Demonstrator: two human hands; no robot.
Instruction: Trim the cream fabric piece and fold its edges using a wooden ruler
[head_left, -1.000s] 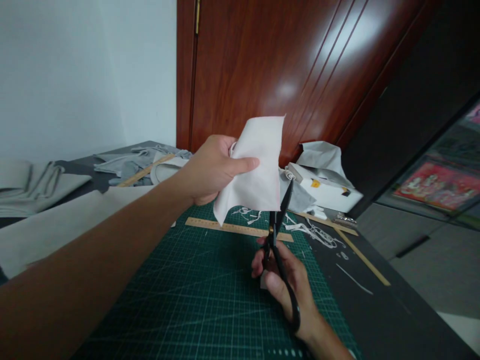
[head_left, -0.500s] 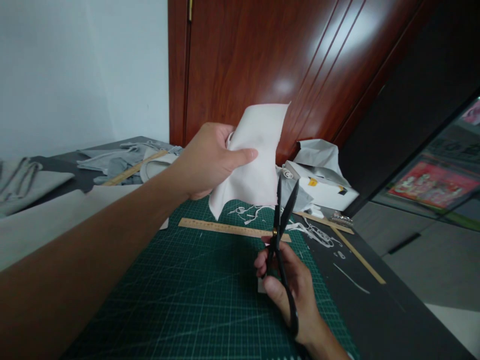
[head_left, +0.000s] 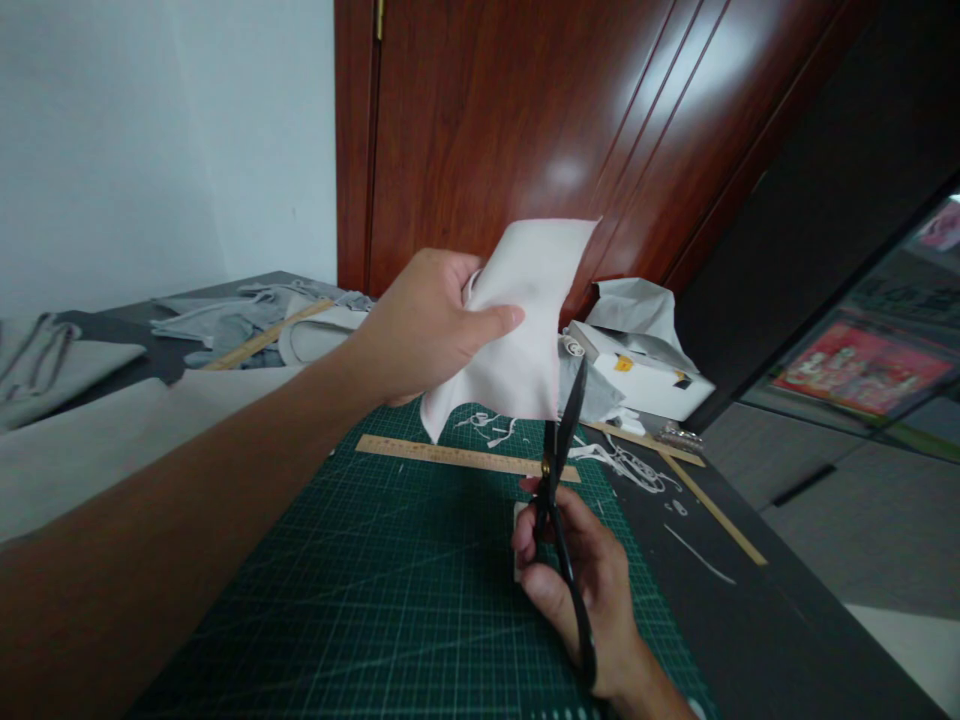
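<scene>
Pinched between the thumb and fingers of my left hand point(head_left: 442, 320) is a piece of white fabric point(head_left: 532, 290), raised above the mat with its lower corner hanging. My right hand point(head_left: 589, 570) is wrapped round the handles of black scissors point(head_left: 570, 410), blades pointing up and partly spread. The fabric's lower right corner meets the scissors, and one blade is partly hidden behind it. Under both hands lies a green cutting mat point(head_left: 360, 580). A wooden ruler point(head_left: 450, 457) rests across the mat below the fabric. A small pale piece point(head_left: 517, 570) shows beside my right fingers.
Grey and white cloths point(head_left: 240, 320) with another ruler point(head_left: 270, 335) lie on the left. White cords point(head_left: 637, 465), wooden strips point(head_left: 712, 505) and a white box point(head_left: 652, 380) sit on the right. A brown wooden door point(head_left: 487, 120) rises behind the table.
My left hand and the fabric have shifted slightly right. The fabric's lower right corner now covers more of one blade, and the scissors are a little lower.
</scene>
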